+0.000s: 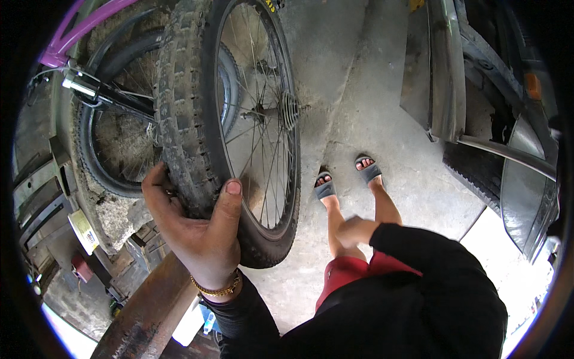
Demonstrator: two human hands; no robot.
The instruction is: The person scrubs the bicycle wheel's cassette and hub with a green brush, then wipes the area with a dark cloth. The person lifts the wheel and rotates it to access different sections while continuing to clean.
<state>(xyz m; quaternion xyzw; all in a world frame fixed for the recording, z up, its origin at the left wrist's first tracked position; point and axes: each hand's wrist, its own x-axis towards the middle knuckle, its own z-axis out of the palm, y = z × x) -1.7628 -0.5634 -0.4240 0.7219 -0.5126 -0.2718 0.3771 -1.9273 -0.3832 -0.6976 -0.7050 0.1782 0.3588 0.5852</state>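
A bicycle wheel (186, 113) with a worn knobbly tyre stands upright on the left, its spokes and a cassette (290, 110) at the hub facing right. Around the lower part of the tyre is my left hand (200, 233), thumb on the right side and fingers on the left, closed on it. A gold bracelet (220, 291) circles that wrist. My right hand (354, 232) hangs over my legs, near the red shorts (341, 280), apart from the wheel. Motion blurs it, so its fingers cannot be made out.
Behind the held wheel, at the left, are a purple bicycle frame (89, 27) and another wheel (89, 152). A rusty metal beam (146, 305) lies below my left hand. Metal panels (448, 72) stand at the right. My sandalled feet (326, 185) are on the concrete floor (341, 78).
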